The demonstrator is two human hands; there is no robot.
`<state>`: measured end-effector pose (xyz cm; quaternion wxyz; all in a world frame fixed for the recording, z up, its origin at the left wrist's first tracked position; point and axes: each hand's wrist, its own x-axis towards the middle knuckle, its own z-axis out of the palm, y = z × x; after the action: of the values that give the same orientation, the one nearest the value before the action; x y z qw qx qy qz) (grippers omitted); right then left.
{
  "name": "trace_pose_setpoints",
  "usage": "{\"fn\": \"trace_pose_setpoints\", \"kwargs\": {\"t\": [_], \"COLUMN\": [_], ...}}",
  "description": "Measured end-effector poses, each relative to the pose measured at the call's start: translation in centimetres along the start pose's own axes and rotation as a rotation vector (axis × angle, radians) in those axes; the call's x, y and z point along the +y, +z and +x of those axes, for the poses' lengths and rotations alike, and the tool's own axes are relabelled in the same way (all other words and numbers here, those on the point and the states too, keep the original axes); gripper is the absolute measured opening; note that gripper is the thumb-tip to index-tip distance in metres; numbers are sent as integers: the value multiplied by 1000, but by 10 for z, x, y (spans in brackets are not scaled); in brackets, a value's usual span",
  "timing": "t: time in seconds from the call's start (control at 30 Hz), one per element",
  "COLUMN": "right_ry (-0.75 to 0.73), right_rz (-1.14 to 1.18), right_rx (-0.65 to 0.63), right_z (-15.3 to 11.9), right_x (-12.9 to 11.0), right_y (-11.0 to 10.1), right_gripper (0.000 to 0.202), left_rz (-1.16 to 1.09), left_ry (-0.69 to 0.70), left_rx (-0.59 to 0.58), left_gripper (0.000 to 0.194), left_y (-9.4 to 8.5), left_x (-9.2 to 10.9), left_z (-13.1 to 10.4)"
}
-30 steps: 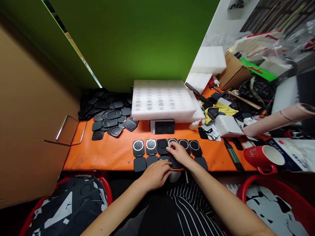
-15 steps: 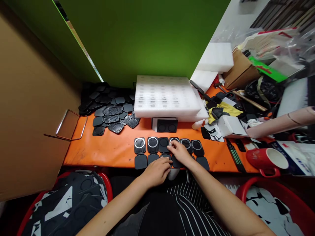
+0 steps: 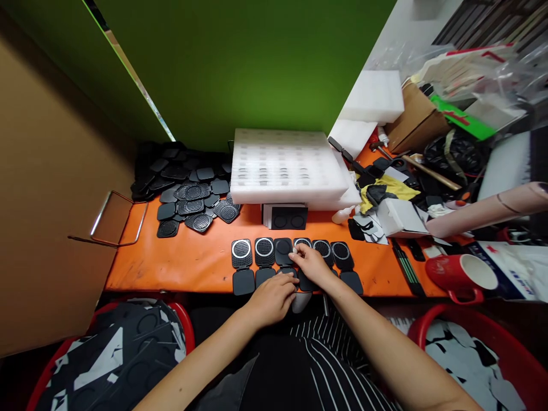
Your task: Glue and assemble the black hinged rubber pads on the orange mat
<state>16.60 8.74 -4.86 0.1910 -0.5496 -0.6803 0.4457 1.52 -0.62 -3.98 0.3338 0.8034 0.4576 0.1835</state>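
A row of hinged black two-part pieces lies near the front edge of the orange table. Most upper halves carry a ribbed grid with a silver ring, like the ringed piece at the row's left end. One upper half, third from left, shows a smooth black pad with a faint circle. My right hand has thumb and finger together at this pad's right edge, partly covering the neighbouring pieces. My left hand lies flat, fingers stretched over the same piece's lower flap, which it partly hides.
A heap of black hinged pieces lies at left, beside a wire stand. White foam blocks stand behind black sheets. At right are a red mug and clutter. Red tubs flank my lap.
The whole view has shifted slightly left. Both hands keep nearly the same pose at the third piece, and the pieces in the row have not visibly moved.
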Motion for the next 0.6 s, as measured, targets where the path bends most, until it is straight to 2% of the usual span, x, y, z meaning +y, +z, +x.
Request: {"fn": "trace_pose_setpoints", "kwargs": {"t": [0.23, 0.6], "right_ry": [9, 31], "right_rz": [-55, -266], "right_rx": [-1, -50], "right_z": [1, 3], "right_x": [-4, -18], "right_y": [-1, -5], "right_gripper": [14, 14], "left_rz": [3, 11], "left_ry": [6, 12], "left_rx": [11, -11], "left_gripper": [18, 18], "left_y": [0, 0], "left_x": [0, -2], "left_z": [0, 0]}}
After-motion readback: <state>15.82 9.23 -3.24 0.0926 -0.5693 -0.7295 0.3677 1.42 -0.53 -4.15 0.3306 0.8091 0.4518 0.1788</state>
